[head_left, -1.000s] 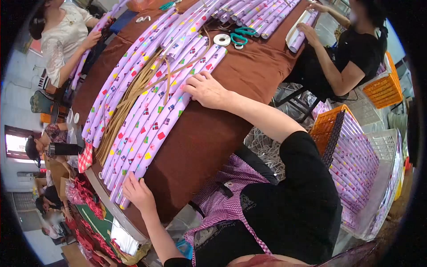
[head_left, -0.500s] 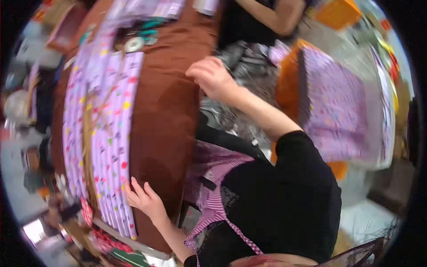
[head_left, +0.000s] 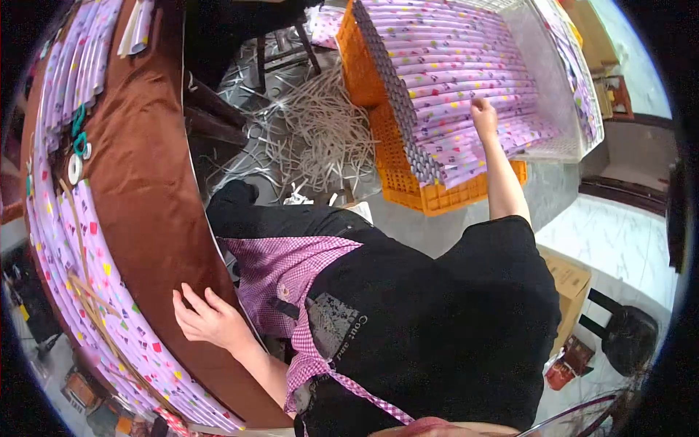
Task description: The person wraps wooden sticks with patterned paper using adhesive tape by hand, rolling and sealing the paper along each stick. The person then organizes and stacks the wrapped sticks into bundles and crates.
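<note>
My left hand (head_left: 211, 320) is open over the brown cloth (head_left: 156, 226) on the table, fingers spread, holding nothing. Beside it lie long purple printed tubes (head_left: 135, 313) in a row, with thin brown sticks (head_left: 95, 306) on top. My right hand (head_left: 484, 119) reaches out over a stack of similar purple tubes (head_left: 451, 80), its fingers curled and pressed together. Whether it grips one of those tubes is too small to make out. The stack lies in crates, its grey open ends facing left.
An orange crate (head_left: 408, 191) and a whitish crate (head_left: 561, 149) surround the stack. Shredded strips (head_left: 320, 131) litter the floor by a dark stool (head_left: 287, 58). A white tape roll (head_left: 75, 169) and green-handled scissors (head_left: 79, 131) lie on the table. A black chair (head_left: 630, 339) stands at right.
The view has turned toward the crates. My right hand has gone from the table's edge out over the tube stack. My left hand stays open above the table.
</note>
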A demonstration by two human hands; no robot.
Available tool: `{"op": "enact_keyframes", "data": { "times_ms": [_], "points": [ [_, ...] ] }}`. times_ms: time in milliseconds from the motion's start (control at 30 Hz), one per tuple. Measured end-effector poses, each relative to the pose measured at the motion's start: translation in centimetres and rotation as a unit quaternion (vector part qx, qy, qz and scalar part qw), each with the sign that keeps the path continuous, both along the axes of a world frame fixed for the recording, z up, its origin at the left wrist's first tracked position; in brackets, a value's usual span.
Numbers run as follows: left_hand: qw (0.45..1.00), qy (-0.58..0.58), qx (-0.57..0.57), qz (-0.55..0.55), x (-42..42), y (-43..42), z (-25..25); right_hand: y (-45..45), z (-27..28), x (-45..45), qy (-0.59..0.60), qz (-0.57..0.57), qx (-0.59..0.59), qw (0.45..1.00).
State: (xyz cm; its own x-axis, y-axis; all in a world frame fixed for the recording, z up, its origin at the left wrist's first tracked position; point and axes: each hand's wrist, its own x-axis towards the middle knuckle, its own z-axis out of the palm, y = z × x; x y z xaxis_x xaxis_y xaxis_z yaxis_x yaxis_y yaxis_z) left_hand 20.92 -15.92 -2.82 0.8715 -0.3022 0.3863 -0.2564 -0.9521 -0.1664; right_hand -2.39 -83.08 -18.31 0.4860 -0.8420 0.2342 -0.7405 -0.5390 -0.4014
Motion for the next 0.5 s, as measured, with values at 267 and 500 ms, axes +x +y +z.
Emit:
{"op": "enact_keyframes", "data": {
  "times_ms": [267, 500],
  "points": [
    [0.999, -0.035, 0.003, -0.019, -0.3, 0.3, -0.1, 5.3, -4.8, 3.9, 0.166, 0.172, -0.061, 0.969],
    [0.999, -0.033, 0.020, -0.034, -0.3, 0.4, -0.3, 5.6, -6.8, 5.7, 0.262, 0.195, -0.138, 0.935]
  ]
}}
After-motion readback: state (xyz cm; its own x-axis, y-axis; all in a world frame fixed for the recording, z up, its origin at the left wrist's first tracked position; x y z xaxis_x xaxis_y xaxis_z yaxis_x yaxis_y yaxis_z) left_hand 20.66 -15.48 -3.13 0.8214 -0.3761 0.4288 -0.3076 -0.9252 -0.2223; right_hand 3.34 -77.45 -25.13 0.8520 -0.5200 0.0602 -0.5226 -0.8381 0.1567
